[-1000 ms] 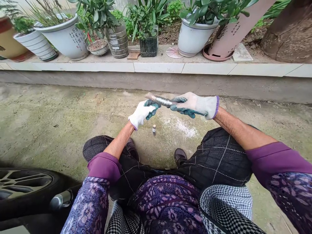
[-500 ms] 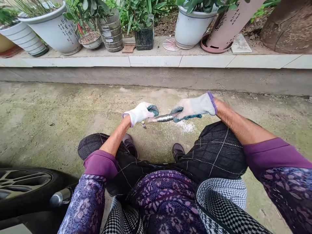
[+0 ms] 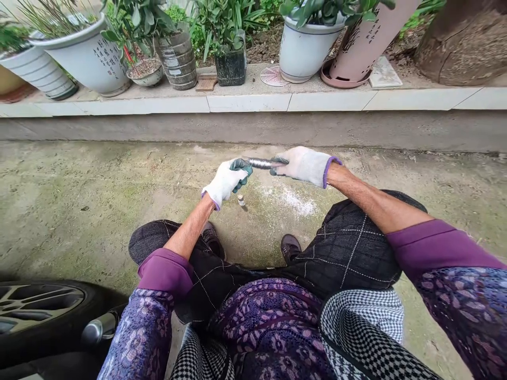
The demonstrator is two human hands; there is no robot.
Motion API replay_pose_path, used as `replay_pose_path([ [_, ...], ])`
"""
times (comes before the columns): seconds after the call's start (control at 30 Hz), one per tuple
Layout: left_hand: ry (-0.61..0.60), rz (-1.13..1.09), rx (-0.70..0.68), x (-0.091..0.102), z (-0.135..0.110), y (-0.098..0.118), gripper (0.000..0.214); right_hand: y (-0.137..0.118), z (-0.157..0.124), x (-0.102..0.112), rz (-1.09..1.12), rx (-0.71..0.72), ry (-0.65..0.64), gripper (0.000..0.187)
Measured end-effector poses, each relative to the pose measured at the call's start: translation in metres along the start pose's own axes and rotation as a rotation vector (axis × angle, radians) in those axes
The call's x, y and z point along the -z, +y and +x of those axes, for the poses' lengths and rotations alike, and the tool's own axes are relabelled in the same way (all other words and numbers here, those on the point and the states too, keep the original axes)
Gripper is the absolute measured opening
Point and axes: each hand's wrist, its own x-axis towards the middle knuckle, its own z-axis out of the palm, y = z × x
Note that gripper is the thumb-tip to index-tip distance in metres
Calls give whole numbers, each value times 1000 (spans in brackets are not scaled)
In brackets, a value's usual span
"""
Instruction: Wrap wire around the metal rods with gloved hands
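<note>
In the head view a short rod wound with shiny silver wire [image 3: 260, 163] lies nearly level between my hands, above the concrete. My right hand [image 3: 303, 162], in a white glove with dark green fingers and a purple cuff, is closed round its right end. My left hand [image 3: 232, 177], gloved the same way, has its fingers curled at the left end, and they hide that tip. Below my left hand a small pale cylinder [image 3: 241, 200] stands upright on the ground, touched by neither hand. White powder [image 3: 297, 201] is scattered on the concrete below my right hand.
A tiled ledge [image 3: 249, 103] runs across the far side, with several potted plants such as a white pot [image 3: 303, 50] and a pink pot [image 3: 354, 45]. A vehicle wheel [image 3: 39, 309] is close at lower left. My shoes and knees frame the ground in front.
Both hands and the wire-wound rod have moved up, away from my body. My left fingers have turned and closed at the rod's left end. More of the powder shows.
</note>
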Motion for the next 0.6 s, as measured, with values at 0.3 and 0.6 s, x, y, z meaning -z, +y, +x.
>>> replay_pose_path([
  [0.3,-88,-190,-58,5,2,-1,9,-17,-23,15,414,-41,-33,41],
  [0.6,-261,64,-127,18,5,-3,17,-3,-33,23,353,6,-435,24],
])
